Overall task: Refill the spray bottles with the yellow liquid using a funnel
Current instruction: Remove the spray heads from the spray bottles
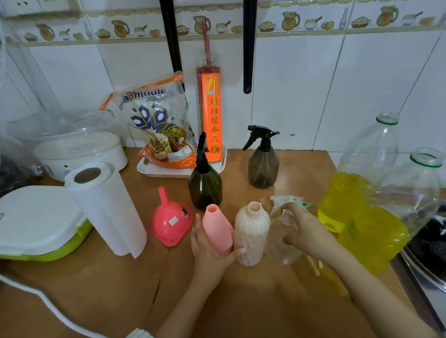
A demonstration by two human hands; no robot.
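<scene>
left hand (208,250): your grip is curled round the lower part of the pink bottle (218,229), thumb across its front; the bottle is uncapped, tilted a little left, low on the wooden worktop (225,312).
right hand (305,231): your fingers close on the neck of the clear bottle (281,241), just under a blurred pale spray head (284,200); you cannot tell whether that head is on or off.
ribbed bottle (252,232): pale peach, open-topped, upright between the two held bottles, touching the pink one.
funnel (170,220): pink, mouth down, spout up, just left of your left hand, untouched.
yellow liquid: in two big open jugs (358,186) at the right, overlapping, so their shapes are hard to separate.
dark sprayers: a green bottle (205,183) and a smoky bottle (263,163), trigger heads on, stand behind.
yellowish strips (315,263): under your right wrist, too blurred to name.
left edge: paper roll (107,210) upright; white-and-green box (34,222) cut off.
right edge: stove (441,254) only partly seen.
</scene>
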